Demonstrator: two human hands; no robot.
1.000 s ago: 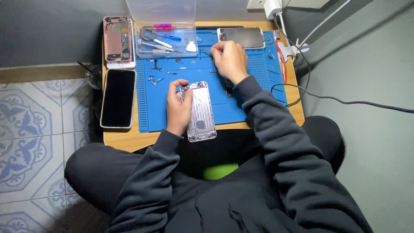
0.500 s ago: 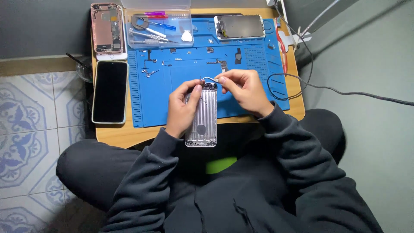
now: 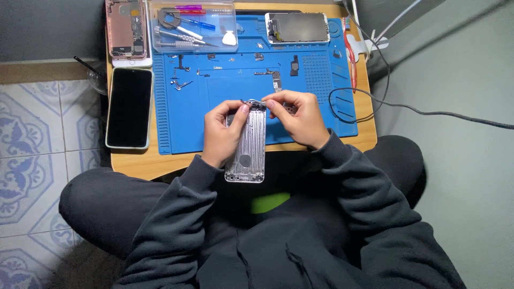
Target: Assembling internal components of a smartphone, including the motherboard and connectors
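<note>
A bare silver phone housing lies lengthwise over the front edge of the blue work mat, its inside facing up. My left hand grips its left side, thumb on the top corner. My right hand sits at the housing's top right corner and pinches a small thin part against the top edge. Both sleeves are dark.
A black-screened phone lies left of the mat; an opened pink phone sits behind it. A clear tool tray, a detached screen, small loose parts and screws rest on the mat. A black cable loops at right.
My right hand came back from the far part of the mat to the top of the housing with a small part. The housing now sits slightly nearer to me.
</note>
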